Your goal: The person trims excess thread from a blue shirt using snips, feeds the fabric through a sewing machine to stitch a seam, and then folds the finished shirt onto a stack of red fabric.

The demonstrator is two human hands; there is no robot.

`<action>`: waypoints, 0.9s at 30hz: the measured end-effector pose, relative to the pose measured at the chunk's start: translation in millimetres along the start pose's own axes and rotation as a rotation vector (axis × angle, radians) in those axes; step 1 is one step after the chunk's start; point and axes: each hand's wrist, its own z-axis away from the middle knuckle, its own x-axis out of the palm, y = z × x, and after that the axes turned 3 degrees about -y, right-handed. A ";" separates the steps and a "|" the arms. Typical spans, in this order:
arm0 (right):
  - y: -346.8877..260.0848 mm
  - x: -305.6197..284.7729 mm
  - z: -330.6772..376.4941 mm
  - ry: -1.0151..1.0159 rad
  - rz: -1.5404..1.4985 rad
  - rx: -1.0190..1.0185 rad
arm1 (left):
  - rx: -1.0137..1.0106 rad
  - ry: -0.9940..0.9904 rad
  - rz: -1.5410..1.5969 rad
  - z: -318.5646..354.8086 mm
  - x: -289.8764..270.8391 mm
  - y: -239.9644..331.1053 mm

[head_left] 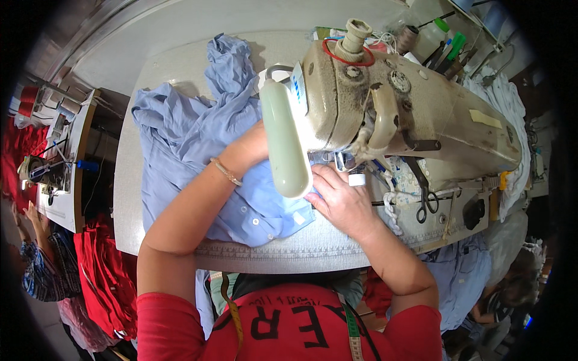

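Fingers of my right hand (342, 201) lie spread flat at centre frame, pinning the blue shirt (192, 144) so it feeds straight under the sewing machine (415, 120). My left hand (250, 150) presses the cloth beyond; whether it is closed I cannot tell behind the pale lamp (284, 141).

Left hand (250, 150) fingers hidden behind lamp (284, 141); needle area hidden by machine head (385, 108).

sewing machine (421, 114): 1 | blue shirt (192, 138): 1 | scissors (426, 201): 1 | hands (340, 201): 2
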 end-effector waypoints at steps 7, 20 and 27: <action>-4.8 -3.4 -0.9 -0.023 -0.005 0.007 | 0.075 0.037 -0.139 6.4 -31.5 32.7; -6.0 -0.8 3.5 -0.047 0.066 0.028 | -0.122 -0.252 -0.179 43.1 -36.4 79.1; -7.3 0.7 3.9 -0.021 0.094 0.035 | -0.095 -0.030 -0.247 36.4 -20.6 78.5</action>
